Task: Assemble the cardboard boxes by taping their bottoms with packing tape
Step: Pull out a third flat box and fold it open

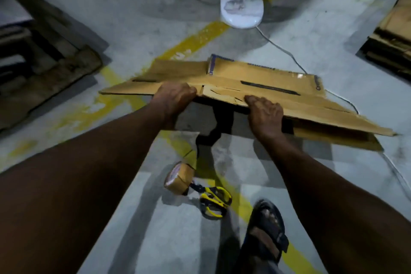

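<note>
Both arms reach straight out and down; the left hand (175, 98) curls its fingers over the near edge of the flattened cardboard box (262, 87), the right hand (264, 115) clamps that same edge further along, and the box hangs flat above the floor (138, 13). Below it the tape roll (179, 178) lies touching the yellow scissors (214, 201); the fingertips are hidden under the cardboard, the far print is blurred, and the fan (242, 10) is cut off at the top.

Dim, cool light. A grey concrete floor (133, 18) is shown, crossed by worn yellow painted lines (195, 40). Beyond the left grip (175, 98) and the right grip (264, 115), the white base of a pedestal fan (242, 12) is seen, its cord (282, 49) laid across the floor. A dark wooden pallet (51, 69) is set well left of the left grip.
</note>
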Demonstrator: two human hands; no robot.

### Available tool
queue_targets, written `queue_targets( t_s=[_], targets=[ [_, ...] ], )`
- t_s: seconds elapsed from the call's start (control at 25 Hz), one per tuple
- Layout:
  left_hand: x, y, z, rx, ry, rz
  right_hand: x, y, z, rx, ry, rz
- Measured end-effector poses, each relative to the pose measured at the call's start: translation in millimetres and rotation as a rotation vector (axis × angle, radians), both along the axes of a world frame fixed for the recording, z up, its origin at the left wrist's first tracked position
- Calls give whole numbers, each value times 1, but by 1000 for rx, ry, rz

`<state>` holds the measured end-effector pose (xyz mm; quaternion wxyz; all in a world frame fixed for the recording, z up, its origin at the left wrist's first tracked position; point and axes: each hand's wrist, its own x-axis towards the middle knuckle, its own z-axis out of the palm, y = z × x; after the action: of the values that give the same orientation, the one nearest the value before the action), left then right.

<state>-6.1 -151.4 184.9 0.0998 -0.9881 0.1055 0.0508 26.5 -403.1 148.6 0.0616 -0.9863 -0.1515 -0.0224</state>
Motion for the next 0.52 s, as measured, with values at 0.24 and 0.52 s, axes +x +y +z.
queue_targets(
  t_s=[0.24, 0.52],
  targets=[
    [-78, 79, 135, -49, -258, 139, -49, 96, 125, 63, -155, 165],
    [-240, 163, 270, -62, -366, 236, -155, 211, 241, 178, -281, 406]
  ],
)
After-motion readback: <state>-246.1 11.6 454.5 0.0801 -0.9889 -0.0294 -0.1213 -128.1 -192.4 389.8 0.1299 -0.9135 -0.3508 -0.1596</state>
